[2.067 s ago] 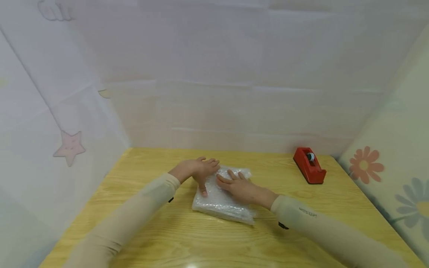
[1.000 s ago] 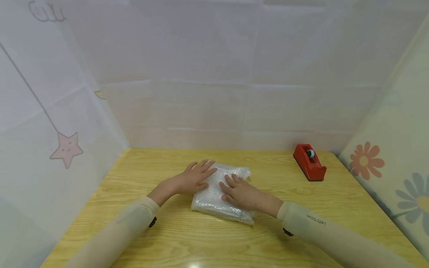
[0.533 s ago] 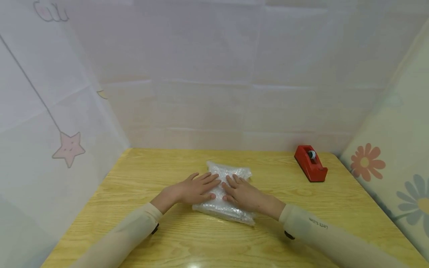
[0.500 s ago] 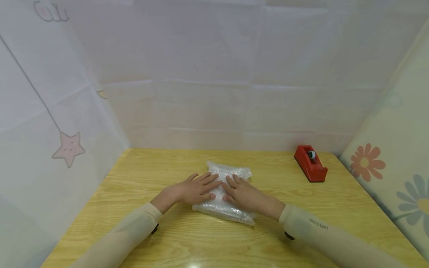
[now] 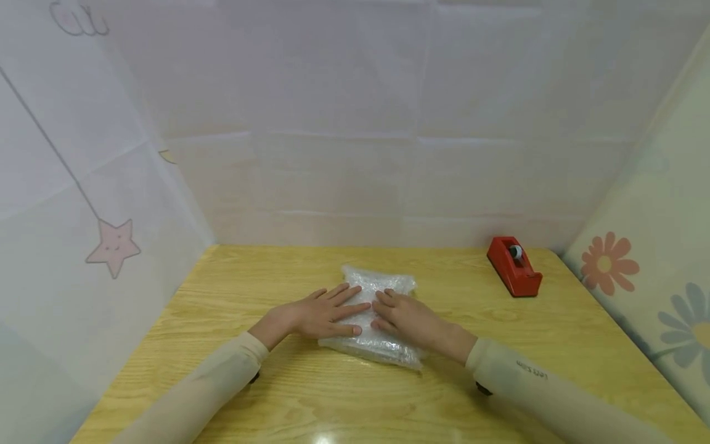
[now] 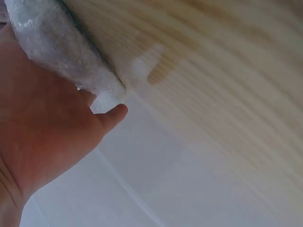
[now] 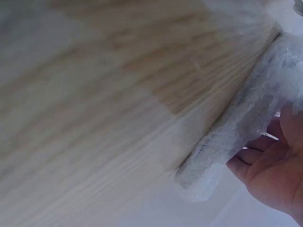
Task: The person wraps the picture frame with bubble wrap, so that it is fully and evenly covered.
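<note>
A flat packet in clear bubble wrap (image 5: 383,353) lies on the wooden table, slightly turned. My left hand (image 5: 318,314) rests on its left half, palm down with fingers spread. From the other side my right hand (image 5: 413,319) lies on the right half, its fingertips close to those of the left. What the wrap contains is hidden. In the left wrist view the packet's thick edge (image 6: 61,47) shows beside the left palm (image 6: 47,123). The right wrist view has the wrapped side (image 7: 232,123) along the table, with the right hand (image 7: 277,170) against it.
A red tape dispenser (image 5: 513,268) with a small roll stands at the back right of the table (image 5: 266,394). Pale printed sheets hang behind and on both sides, one with a pink star (image 5: 113,246), another with flowers (image 5: 607,264).
My left hand has slid from the packet's far left corner toward me and now lies lower, fingers spread. The right hand has shifted only slightly. The packet has stayed in place.
</note>
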A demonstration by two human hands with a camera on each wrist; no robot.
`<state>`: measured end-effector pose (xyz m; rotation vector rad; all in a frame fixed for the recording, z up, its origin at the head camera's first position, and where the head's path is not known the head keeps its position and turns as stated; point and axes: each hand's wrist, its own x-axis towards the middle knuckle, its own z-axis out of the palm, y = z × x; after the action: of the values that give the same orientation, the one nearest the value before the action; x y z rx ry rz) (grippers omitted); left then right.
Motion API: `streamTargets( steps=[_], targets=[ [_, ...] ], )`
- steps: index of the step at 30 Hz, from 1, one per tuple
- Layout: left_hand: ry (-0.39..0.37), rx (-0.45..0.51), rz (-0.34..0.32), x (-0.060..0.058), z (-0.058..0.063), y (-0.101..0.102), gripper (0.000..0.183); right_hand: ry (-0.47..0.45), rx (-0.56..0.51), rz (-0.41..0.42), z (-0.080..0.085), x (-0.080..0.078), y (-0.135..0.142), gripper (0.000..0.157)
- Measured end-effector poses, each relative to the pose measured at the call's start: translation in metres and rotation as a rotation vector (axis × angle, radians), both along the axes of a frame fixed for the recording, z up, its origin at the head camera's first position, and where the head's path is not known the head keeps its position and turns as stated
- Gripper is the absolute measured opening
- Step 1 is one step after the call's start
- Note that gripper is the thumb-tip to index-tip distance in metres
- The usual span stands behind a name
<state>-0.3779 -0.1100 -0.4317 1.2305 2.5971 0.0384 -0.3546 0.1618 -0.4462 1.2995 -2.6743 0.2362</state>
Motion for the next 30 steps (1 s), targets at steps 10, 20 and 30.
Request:
streamTargets(
  steps=[10, 20, 30],
  targets=[
    [0.002, 0.013, 0.038, 0.002, 0.003, 0.006, 0.074, -0.118, -0.186, -0.037, 0.041, -0.027, 0.048, 0.048],
    [0.006, 0.113, 0.119, 0.017, -0.004, 0.011, 0.073, -0.080, -0.286, -0.392, 0.096, -0.049, 0.175, 0.047],
    [0.035, 0.077, 0.205, 0.021, -0.001, 0.031, 0.075, -0.309, -0.427, -0.682, 0.065, -0.053, 0.265, 0.047]
  ],
)
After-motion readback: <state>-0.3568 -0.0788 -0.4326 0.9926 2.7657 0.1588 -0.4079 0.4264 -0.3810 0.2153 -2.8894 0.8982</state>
